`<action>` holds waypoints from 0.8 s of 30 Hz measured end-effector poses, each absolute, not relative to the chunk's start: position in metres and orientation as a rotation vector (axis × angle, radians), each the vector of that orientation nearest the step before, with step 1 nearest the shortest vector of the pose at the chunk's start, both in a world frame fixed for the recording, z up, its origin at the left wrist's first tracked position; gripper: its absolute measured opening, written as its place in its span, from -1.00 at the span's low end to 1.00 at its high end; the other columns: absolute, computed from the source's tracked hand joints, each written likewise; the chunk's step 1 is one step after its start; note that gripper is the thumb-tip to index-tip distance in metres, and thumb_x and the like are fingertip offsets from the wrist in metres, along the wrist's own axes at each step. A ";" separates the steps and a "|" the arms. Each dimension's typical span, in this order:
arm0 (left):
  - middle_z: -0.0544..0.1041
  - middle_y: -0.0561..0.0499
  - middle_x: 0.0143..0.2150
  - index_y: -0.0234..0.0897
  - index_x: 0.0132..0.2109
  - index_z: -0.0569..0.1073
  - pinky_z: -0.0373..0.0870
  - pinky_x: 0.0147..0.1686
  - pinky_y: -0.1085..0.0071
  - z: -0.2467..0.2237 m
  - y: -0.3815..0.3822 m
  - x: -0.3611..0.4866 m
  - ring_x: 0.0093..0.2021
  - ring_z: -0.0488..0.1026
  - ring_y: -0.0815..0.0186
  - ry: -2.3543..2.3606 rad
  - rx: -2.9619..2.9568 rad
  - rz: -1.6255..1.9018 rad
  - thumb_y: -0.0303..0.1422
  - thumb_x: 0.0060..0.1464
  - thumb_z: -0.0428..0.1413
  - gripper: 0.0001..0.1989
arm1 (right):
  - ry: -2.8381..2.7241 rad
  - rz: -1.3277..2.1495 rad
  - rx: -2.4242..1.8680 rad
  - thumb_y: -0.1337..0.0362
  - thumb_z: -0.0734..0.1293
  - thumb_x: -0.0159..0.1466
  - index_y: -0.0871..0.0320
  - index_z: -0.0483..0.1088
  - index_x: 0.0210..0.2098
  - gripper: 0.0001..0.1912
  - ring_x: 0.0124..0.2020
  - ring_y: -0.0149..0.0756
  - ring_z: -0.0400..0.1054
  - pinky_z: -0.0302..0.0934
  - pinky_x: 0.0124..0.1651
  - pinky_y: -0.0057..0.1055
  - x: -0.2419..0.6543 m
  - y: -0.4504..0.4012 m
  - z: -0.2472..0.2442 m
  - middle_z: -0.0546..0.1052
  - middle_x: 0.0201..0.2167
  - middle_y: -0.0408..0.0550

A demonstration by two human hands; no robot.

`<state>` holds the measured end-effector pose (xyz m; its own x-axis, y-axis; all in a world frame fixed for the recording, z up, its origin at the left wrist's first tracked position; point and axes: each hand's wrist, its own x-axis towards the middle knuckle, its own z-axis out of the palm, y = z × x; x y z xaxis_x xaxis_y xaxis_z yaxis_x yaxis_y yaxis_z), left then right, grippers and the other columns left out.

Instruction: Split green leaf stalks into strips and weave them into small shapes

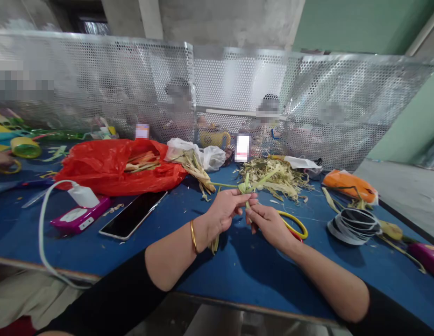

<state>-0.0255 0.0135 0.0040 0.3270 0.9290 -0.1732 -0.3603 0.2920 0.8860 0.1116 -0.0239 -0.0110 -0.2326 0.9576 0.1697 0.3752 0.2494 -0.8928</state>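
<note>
Both hands meet over the blue table, closed on a small knot of woven green plant strips (244, 187). My left hand (228, 207) pinches the knot from the left, its fingers pointing right. From below and right, my right hand (267, 221) grips a strip hanging under the knot. Loose strip ends stick out to the left and the upper right. Beneath my left wrist, more strip ends (216, 242) show in part. Beside my right hand lie yellow-handled scissors or a yellow ring (297, 224); which, I cannot tell. A heap of pale shredded strips (273, 175) lies behind the hands.
A red plastic bag (94, 163) of dried strips, a phone (132, 214) and a purple power strip (80, 217) with charger lie left. On the right are a coil of white-and-black cord (353, 226) and an orange packet (350, 184). A perforated metal screen (234, 70) stands behind.
</note>
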 end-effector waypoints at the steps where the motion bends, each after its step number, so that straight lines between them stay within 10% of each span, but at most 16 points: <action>1: 0.59 -0.14 -0.33 -0.43 -0.36 0.55 0.09 -0.67 0.60 0.003 0.014 -0.026 -0.54 0.41 0.48 0.814 0.863 0.998 -0.50 -0.06 0.24 -0.94 | -1.771 0.942 -1.223 0.01 0.25 0.24 0.13 0.31 -0.62 -0.58 -0.67 -0.43 0.22 0.09 -0.53 -0.48 0.111 -0.025 -0.011 0.32 -0.71 -0.22; 24: 0.62 -0.19 -0.34 -0.43 -0.24 0.50 0.13 -0.76 0.65 0.009 0.024 -0.035 -0.42 0.56 0.30 0.955 0.827 1.021 -0.54 -0.03 0.20 -0.86 | -2.114 0.837 -1.019 0.22 0.10 0.38 0.14 0.24 -0.53 -0.64 -0.46 -0.40 0.23 0.13 -0.39 -0.47 0.108 -0.040 -0.012 0.29 -0.50 -0.13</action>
<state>-0.0347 0.0236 0.0091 0.2191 0.9432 -0.2498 -0.3122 0.3104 0.8979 0.1079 -0.0404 -0.0125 -0.4957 0.8266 0.2666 0.4198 0.4967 -0.7596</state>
